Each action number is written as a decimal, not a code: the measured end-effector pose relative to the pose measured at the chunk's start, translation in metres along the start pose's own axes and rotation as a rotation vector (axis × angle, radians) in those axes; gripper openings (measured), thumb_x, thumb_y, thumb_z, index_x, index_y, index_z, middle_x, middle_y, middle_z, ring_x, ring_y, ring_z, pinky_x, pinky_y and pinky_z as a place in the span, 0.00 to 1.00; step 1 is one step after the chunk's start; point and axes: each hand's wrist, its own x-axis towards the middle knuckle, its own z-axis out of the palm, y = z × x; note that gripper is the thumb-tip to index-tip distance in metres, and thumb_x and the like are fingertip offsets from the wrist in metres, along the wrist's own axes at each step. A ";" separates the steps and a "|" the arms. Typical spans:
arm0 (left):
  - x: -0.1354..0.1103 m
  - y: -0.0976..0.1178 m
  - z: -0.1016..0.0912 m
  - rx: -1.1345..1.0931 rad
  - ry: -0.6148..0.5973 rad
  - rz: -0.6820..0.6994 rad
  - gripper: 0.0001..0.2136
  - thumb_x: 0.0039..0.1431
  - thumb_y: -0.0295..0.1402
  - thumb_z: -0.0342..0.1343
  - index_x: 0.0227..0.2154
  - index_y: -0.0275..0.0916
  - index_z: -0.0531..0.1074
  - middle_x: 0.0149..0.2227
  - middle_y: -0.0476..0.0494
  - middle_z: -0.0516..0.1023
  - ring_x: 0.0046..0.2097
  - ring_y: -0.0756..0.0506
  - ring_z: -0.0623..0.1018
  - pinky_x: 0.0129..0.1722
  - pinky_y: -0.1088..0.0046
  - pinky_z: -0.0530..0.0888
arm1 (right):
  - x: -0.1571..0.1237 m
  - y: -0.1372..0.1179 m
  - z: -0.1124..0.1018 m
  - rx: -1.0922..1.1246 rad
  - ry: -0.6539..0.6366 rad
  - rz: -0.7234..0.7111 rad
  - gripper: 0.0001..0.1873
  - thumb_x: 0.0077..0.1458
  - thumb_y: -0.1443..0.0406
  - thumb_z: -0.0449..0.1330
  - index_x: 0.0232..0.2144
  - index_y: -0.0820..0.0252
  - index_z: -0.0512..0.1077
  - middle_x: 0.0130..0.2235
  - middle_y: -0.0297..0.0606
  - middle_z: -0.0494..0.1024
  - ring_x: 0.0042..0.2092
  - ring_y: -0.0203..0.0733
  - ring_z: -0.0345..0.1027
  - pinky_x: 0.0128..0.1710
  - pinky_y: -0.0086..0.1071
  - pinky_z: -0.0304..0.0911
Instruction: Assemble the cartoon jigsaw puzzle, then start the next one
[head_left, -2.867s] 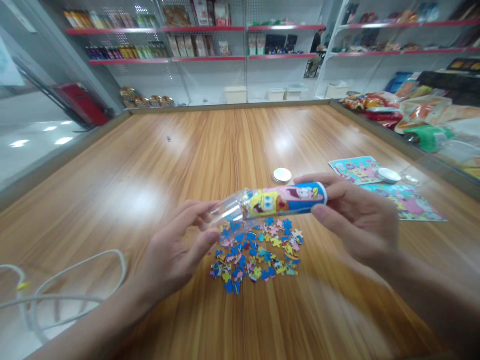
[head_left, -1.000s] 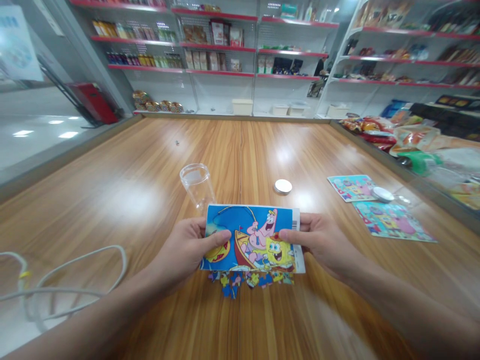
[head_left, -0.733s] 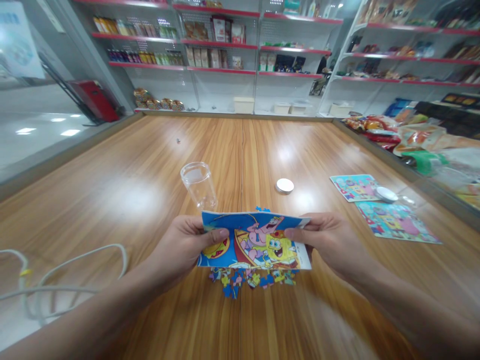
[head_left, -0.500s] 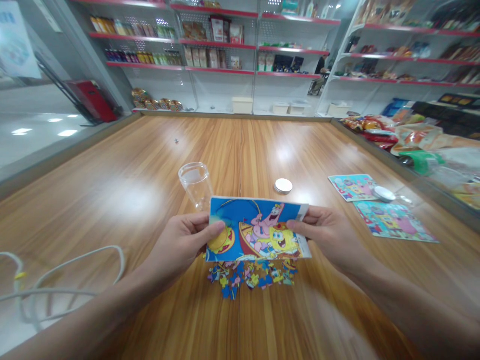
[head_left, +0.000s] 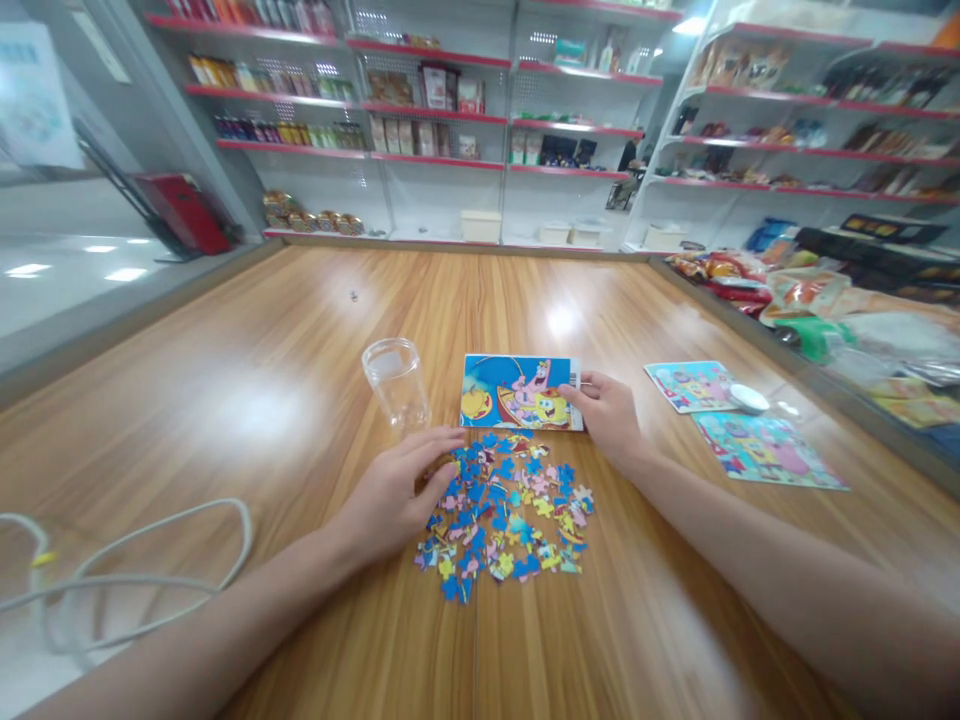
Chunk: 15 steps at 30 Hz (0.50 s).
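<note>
Though tabletop (head_left: 420, 305) wide — left hand (head_left: 397, 485) half-open, empty, by jigsaw pieces (head_left: 497, 494) — right hand (head_left: 611, 408) tight on card (head_left: 517, 394) edge

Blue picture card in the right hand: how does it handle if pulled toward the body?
The picture card is probably light and bendy: it looks thin, and the right hand pinches one edge. It may slide easily, as the table looks glossy. Dragged nearer, it would likely shove the puzzle pieces beside its near edge.
</note>
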 end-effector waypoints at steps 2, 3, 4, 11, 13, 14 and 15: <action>0.001 -0.002 0.001 -0.009 0.040 -0.021 0.15 0.66 0.32 0.52 0.53 0.42 0.75 0.57 0.39 0.76 0.59 0.40 0.75 0.62 0.54 0.72 | 0.012 0.003 0.008 -0.072 0.008 -0.031 0.24 0.49 0.50 0.68 0.43 0.60 0.78 0.35 0.42 0.85 0.35 0.52 0.80 0.35 0.43 0.76; 0.001 -0.003 0.001 -0.012 0.065 -0.038 0.15 0.66 0.31 0.51 0.53 0.42 0.75 0.56 0.39 0.77 0.59 0.40 0.76 0.61 0.55 0.72 | 0.017 0.003 0.010 -0.113 0.010 -0.047 0.23 0.50 0.51 0.68 0.43 0.60 0.78 0.35 0.41 0.85 0.35 0.52 0.80 0.35 0.42 0.76; 0.001 -0.003 0.001 -0.013 0.089 -0.052 0.15 0.66 0.31 0.51 0.52 0.42 0.75 0.55 0.40 0.78 0.58 0.40 0.76 0.61 0.55 0.72 | 0.021 0.004 0.012 -0.157 0.010 -0.066 0.22 0.51 0.52 0.67 0.43 0.59 0.79 0.34 0.40 0.85 0.36 0.51 0.80 0.36 0.41 0.75; -0.003 -0.007 -0.005 0.044 0.488 0.026 0.04 0.60 0.28 0.56 0.31 0.41 0.74 0.38 0.44 0.76 0.41 0.44 0.78 0.45 0.65 0.77 | 0.032 0.003 0.007 -0.463 0.128 -0.206 0.23 0.57 0.52 0.60 0.48 0.61 0.79 0.38 0.40 0.82 0.37 0.46 0.75 0.40 0.37 0.68; -0.001 -0.013 -0.004 0.091 0.695 -0.063 0.08 0.55 0.30 0.62 0.38 0.40 0.72 0.42 0.42 0.73 0.42 0.43 0.76 0.42 0.65 0.76 | 0.033 0.003 0.006 -0.530 0.148 -0.241 0.23 0.59 0.53 0.57 0.48 0.61 0.79 0.38 0.41 0.81 0.38 0.45 0.74 0.42 0.37 0.67; 0.001 -0.017 -0.004 0.103 0.763 -0.145 0.17 0.52 0.32 0.65 0.45 0.39 0.70 0.47 0.40 0.72 0.45 0.42 0.75 0.42 0.64 0.76 | 0.034 0.004 0.006 -0.562 0.151 -0.255 0.22 0.60 0.54 0.57 0.48 0.61 0.80 0.38 0.42 0.80 0.38 0.45 0.73 0.43 0.37 0.66; 0.004 -0.021 -0.004 0.106 0.783 -0.241 0.27 0.49 0.35 0.68 0.52 0.39 0.67 0.51 0.37 0.70 0.49 0.40 0.74 0.44 0.62 0.75 | 0.036 0.005 0.006 -0.592 0.153 -0.267 0.22 0.60 0.55 0.56 0.47 0.61 0.80 0.39 0.42 0.80 0.38 0.45 0.73 0.44 0.38 0.66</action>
